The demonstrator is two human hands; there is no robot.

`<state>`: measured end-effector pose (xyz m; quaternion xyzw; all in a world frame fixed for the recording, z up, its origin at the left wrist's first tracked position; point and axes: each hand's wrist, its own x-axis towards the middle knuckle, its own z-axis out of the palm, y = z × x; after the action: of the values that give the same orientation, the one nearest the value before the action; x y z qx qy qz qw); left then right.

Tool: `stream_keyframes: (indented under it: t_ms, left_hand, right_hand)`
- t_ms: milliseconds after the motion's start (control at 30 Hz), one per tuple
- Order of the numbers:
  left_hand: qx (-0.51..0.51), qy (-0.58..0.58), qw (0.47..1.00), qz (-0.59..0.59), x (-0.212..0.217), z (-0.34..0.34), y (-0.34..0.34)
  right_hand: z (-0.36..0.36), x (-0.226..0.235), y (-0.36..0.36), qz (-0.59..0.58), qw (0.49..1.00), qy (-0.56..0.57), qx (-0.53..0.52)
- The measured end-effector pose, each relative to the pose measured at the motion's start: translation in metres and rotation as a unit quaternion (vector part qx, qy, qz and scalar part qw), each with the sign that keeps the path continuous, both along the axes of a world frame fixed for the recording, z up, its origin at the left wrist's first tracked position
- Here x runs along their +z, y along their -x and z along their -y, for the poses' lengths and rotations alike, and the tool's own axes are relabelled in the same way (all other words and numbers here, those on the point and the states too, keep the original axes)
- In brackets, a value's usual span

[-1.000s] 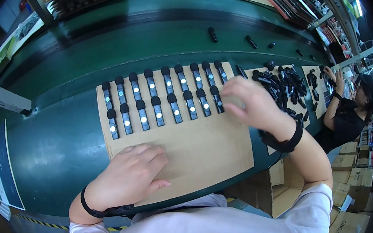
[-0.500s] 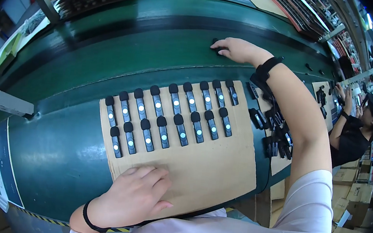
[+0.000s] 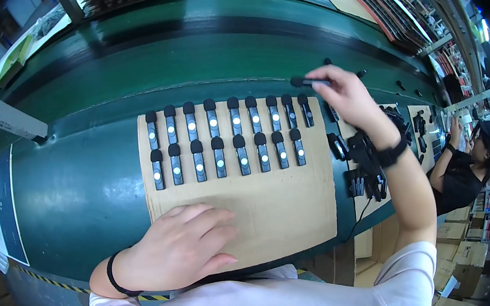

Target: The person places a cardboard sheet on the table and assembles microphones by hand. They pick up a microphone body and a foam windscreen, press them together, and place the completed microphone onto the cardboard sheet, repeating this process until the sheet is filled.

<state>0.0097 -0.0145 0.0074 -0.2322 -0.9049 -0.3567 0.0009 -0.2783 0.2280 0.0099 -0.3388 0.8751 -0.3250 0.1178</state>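
Observation:
My right hand point(image 3: 348, 95) pinches a small black clip-on microphone point(image 3: 312, 83) with a foam tip. It is held sideways over the green surface, just beyond the far right corner of a cardboard sheet point(image 3: 286, 218). Two rows of similar microphones point(image 3: 220, 156) lie on that sheet, foam ends pointing away from me, most with a pale round spot on the body. Over the sheet's near left part rests my left hand point(image 3: 186, 246), its fingers loosely bent and thumb apart, holding nothing. The near row ends at the right with one microphone point(image 3: 298, 147).
Right of the sheet, more black devices and cables point(image 3: 365, 182) lie on another cardboard piece. Small dark pieces point(image 3: 401, 85) lie on the green conveyor belt point(image 3: 209, 46). A co-worker point(image 3: 468, 160) is at the far right. A metal post point(image 3: 4, 116) juts in at left.
My right hand has come back from the belt toward the sheet and to the right, carrying a microphone. My left hand stays nearly in place. The view has shifted slightly.

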Motion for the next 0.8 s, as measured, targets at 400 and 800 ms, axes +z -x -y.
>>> stream_keyframes:
  t_ms: [400,800]
  left_hand:
    - [0.05,-0.18,0.975,-0.117,0.011,-0.014,-0.003]
    - [0.059,-0.165,0.977,-0.12,0.004,-0.004,-0.011]
  right_hand:
    - [-0.005,0.016,-0.213,0.057,0.967,0.219,0.121]
    - [0.013,-0.008,-0.24,0.13,0.923,0.361,0.023]
